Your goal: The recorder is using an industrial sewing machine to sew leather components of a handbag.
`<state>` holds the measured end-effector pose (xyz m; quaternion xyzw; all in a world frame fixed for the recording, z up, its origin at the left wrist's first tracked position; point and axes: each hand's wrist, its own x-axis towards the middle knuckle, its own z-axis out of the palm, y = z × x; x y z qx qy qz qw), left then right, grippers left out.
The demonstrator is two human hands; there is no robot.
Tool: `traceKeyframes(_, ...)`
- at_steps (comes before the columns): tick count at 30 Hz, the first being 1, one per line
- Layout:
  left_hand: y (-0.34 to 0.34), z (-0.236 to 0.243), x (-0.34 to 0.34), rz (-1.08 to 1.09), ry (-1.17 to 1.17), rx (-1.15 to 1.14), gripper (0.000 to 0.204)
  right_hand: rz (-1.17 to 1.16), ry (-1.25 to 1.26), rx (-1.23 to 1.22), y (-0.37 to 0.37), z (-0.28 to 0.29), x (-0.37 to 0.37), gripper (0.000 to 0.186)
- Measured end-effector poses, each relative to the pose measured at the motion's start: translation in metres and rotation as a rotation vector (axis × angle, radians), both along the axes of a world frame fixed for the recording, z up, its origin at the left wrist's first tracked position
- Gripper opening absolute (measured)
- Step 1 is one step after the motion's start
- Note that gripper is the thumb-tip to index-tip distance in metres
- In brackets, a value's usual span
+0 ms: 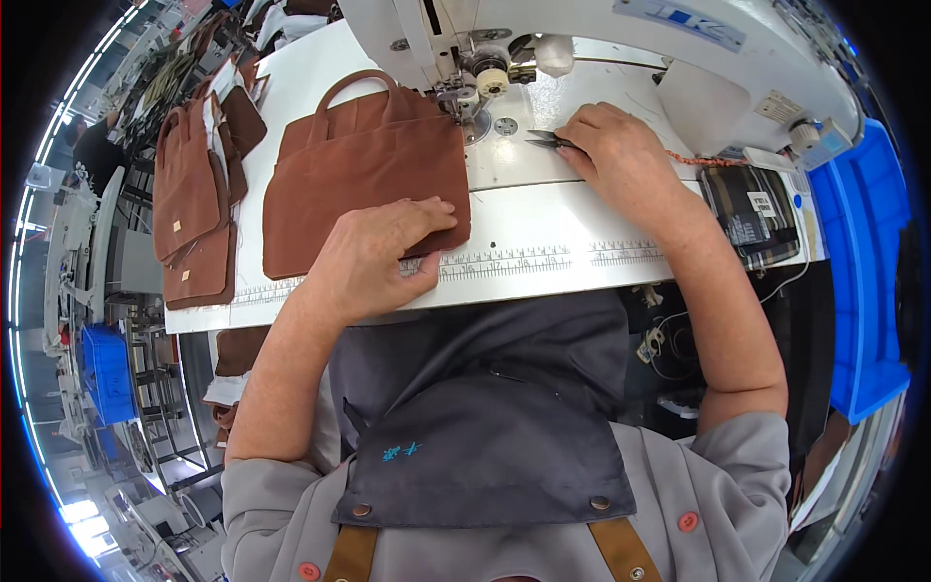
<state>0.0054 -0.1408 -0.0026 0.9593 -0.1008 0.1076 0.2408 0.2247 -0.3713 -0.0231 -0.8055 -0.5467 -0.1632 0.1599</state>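
Observation:
A brown bag piece with a handle (359,175) lies flat on the sewing table, its upper right edge beside the presser foot (474,118). My left hand (383,254) rests on its lower right part, fingers laid over the fabric and thumb spread apart near the bottom edge. Small dark scissors (551,140) are in my right hand (621,155), which is closed around them to the right of the needle plate (505,126). Their blades point left toward the plate. My right palm hides the rest of the scissors.
The sewing machine (713,48) arches over the table's far side. Brown bag pieces (189,194) are stacked at left. A plaid pouch (749,209) lies at right, near a blue bin (863,272). A printed ruler (524,262) runs along the front edge.

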Motion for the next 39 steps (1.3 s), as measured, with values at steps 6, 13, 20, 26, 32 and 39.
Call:
traceKeyframes(6,0.013,-0.005,0.015,-0.055,-0.145,-0.019,0.022,0.041,-0.008,-0.097,0.021,0.017,0.005,0.012)
traceKeyframes(13,0.035,-0.009,0.013,0.243,-0.147,-0.84,0.003,0.08,0.118,-0.072,0.05,0.022,-0.004,0.021)
traceKeyframes(20,0.033,-0.001,0.01,0.243,-0.044,-0.863,0.013,0.108,0.208,-0.095,0.059,0.008,-0.011,0.03)
traceKeyframes(26,0.043,0.002,0.022,0.06,-0.153,-0.707,0.013,0.209,0.071,-0.094,0.064,-0.005,-0.022,0.032)
traceKeyframes(32,0.055,-0.006,0.055,-0.308,-0.107,-0.444,0.026,0.291,0.009,-0.007,0.064,-0.002,-0.024,0.028)
traceKeyframes(39,0.043,-0.017,0.054,-0.136,0.02,0.025,0.096,0.303,-0.09,-0.037,0.063,-0.005,-0.025,0.018)
